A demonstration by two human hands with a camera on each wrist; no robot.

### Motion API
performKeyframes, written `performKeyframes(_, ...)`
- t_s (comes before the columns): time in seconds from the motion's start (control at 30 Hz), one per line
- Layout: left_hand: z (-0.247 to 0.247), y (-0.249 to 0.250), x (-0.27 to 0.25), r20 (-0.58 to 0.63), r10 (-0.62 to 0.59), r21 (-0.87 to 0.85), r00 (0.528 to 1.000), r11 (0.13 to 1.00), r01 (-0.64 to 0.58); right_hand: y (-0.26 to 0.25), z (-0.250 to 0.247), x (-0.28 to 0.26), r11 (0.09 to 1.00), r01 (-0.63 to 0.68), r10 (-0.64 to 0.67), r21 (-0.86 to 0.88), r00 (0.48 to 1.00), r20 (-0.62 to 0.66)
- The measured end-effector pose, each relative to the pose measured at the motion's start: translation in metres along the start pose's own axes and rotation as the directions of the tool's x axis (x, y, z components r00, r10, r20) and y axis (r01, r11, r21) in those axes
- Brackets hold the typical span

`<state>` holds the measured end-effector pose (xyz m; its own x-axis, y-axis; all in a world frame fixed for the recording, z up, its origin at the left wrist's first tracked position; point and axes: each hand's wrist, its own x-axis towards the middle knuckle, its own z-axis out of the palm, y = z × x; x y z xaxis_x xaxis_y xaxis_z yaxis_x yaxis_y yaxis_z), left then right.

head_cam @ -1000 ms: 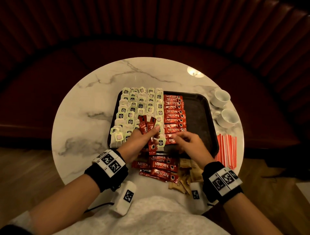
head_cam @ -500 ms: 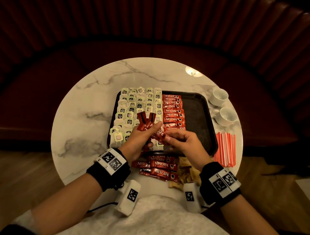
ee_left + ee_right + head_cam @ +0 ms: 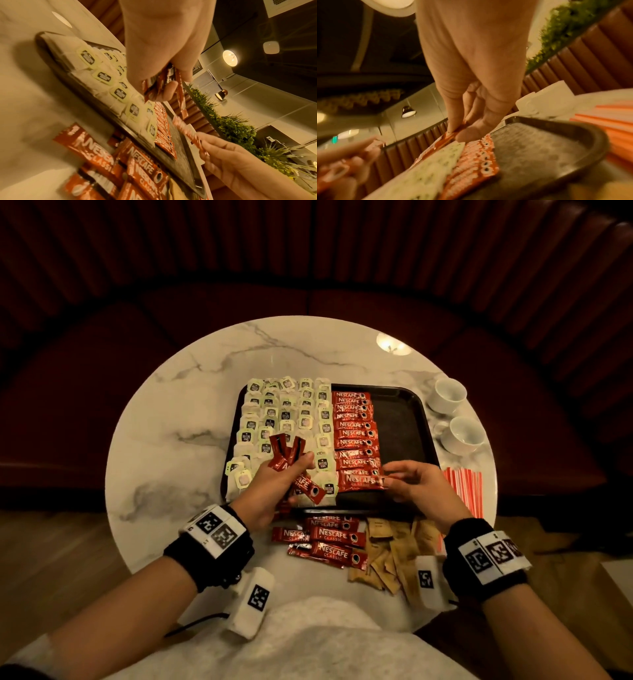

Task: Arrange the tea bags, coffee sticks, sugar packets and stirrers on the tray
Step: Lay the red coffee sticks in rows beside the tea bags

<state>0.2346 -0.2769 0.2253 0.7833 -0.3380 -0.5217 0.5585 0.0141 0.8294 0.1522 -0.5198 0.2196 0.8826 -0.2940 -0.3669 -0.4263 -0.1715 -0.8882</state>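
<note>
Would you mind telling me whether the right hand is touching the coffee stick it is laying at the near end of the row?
Touching. In the right wrist view the right hand pinches the coffee stick between thumb and fingertips.

Red coffee sticks, pale-green-tagged tea bags, black tray, white veined marble table.

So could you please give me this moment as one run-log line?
left hand: grips spare sticks | right hand: pinches one stick at row end | tray: right part bare
</note>
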Motion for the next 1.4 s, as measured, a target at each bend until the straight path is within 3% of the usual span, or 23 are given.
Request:
performKeyframes(0.13,-0.010,-0.007,0.000,-0.021,-0.012,0.059,1.000,0.998,0.014,0.023,-0.004,0.012,0.961,-0.127,0.126,-0.244,0.992,-0.022)
performKeyframes(0.27,-0.013,-0.010,0.000,-0.026,-0.015,0.103,1.000,0.995,0.018,0.029,0.010,0.015,0.906,-0.137,0.104,-0.400,0.989,-0.104)
performKeyframes(0.37,-0.014,-0.009,-0.001,-0.021,-0.011,0.114,1.000,0.993,0.014,0.029,0.017,0.016,0.896,-0.118,0.039,-0.428,0.981,-0.190)
performKeyframes(0.73,-0.011,-0.010,0.000,-0.009,-0.015,0.127,1.000,0.992,0.016,0.028,0.024,0.015,0.898,-0.117,0.004,-0.423,0.966,-0.259)
performKeyframes(0.83,-0.008,-0.009,0.000,0.000,-0.030,0.102,1.000,0.994,0.029,0.018,0.027,0.004,0.935,0.000,-0.068,-0.355,0.981,-0.180)
performKeyframes(0.93,-0.001,-0.007,-0.002,0.005,-0.036,0.077,0.999,0.996,0.035,-0.003,0.040,-0.013,0.987,0.111,-0.112,-0.116,0.994,-0.009)
performKeyframes(1.0,0.007,-0.007,-0.003,0.018,0.017,0.046,1.000,0.999,-0.018,-0.017,0.052,-0.024,0.994,0.093,-0.099,0.056,0.989,0.113)
performKeyframes(1.1,0.015,-0.005,-0.005,0.054,0.102,0.019,0.993,0.994,-0.103,-0.027,0.066,-0.032,0.988,0.069,-0.100,0.138,0.967,0.234)
performKeyframes(1.2,0.018,-0.005,-0.007,0.079,0.138,0.015,0.987,0.990,-0.140,-0.027,0.071,-0.033,0.968,0.076,-0.135,0.241,0.962,0.239)
performKeyframes(1.4,0.014,-0.003,-0.008,0.079,0.112,-0.022,0.990,0.994,-0.111,-0.023,0.062,-0.030,0.953,0.125,-0.168,0.275,0.976,0.137)
